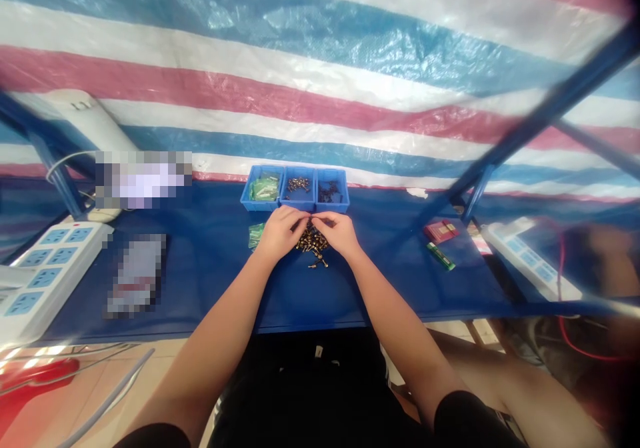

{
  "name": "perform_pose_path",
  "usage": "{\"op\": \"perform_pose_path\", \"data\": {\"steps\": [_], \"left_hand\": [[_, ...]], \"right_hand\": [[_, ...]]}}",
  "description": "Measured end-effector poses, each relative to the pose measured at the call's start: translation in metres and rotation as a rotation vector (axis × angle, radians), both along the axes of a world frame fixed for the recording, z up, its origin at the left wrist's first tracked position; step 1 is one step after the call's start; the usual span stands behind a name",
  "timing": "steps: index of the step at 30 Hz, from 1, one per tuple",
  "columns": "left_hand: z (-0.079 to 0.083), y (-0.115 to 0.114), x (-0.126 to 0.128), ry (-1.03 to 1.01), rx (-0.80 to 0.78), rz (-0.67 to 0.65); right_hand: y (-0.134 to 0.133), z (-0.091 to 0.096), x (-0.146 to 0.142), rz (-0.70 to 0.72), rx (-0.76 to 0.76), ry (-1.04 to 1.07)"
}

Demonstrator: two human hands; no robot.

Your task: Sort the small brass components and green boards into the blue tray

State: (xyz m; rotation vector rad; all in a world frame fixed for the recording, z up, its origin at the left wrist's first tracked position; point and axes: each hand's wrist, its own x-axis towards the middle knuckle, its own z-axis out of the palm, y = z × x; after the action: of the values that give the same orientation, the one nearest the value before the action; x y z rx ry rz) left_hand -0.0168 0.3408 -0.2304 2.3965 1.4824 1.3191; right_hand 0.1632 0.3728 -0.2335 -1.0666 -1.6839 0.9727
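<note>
My left hand (281, 233) and my right hand (340, 233) meet fingertip to fingertip just in front of the blue bins. Both are closed in a pinch, and whatever lies between the fingertips is too small to make out. Beneath and between them spreads a pile of small brass-coloured metal parts (311, 240), with a few strays at its near edge. Green-and-white flat pieces (255, 235) lie beside my left hand, partly covered by it. Behind the hands, three joined blue bins (299, 206) hold green pieces (265, 187), brass-coloured parts (299, 184) and small dark parts (329, 192).
Power strips (95, 238) (525, 255) stand at both sides of the blue table (210, 268). A blurred-out flat object (136, 275) lies at left. On the right are a red box (441, 231) and a green packet (441, 256). Blue frame bars (540, 115) slant overhead before a striped sheet.
</note>
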Motion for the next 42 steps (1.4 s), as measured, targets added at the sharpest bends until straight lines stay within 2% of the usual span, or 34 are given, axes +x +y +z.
{"op": "perform_pose_path", "data": {"steps": [3,11,15,18,21,25,37,42], "left_hand": [[-0.0021,0.0002,0.0036,-0.011,-0.029,-0.041],[-0.0064,0.0003,0.0006,-0.043,-0.111,-0.022],[-0.0057,-0.0014,0.0019,-0.091,-0.176,0.036],[-0.0032,-0.0018,0.0018,-0.067,-0.142,-0.015],[-0.0014,-0.0018,0.0014,-0.062,-0.126,-0.044],[-0.0012,-0.0025,0.0013,-0.068,-0.160,-0.016],[0.0020,-0.0045,0.0010,-0.041,-0.283,0.051],[0.0010,-0.0043,0.0016,-0.077,-0.259,0.021]], "right_hand": [[0.0008,-0.0002,0.0006,0.055,-0.012,0.031],[-0.0003,-0.0027,-0.0056,0.120,-0.131,0.189],[0.0024,-0.0072,-0.0045,0.071,-0.092,0.124],[0.0047,-0.0079,-0.0018,0.056,-0.048,0.061],[0.0046,-0.0058,0.0000,0.094,-0.041,0.050],[0.0031,-0.0046,-0.0008,0.140,-0.075,0.079],[0.0035,-0.0041,-0.0023,0.028,-0.089,0.129],[0.0052,-0.0061,-0.0022,0.037,-0.125,0.165]]}}
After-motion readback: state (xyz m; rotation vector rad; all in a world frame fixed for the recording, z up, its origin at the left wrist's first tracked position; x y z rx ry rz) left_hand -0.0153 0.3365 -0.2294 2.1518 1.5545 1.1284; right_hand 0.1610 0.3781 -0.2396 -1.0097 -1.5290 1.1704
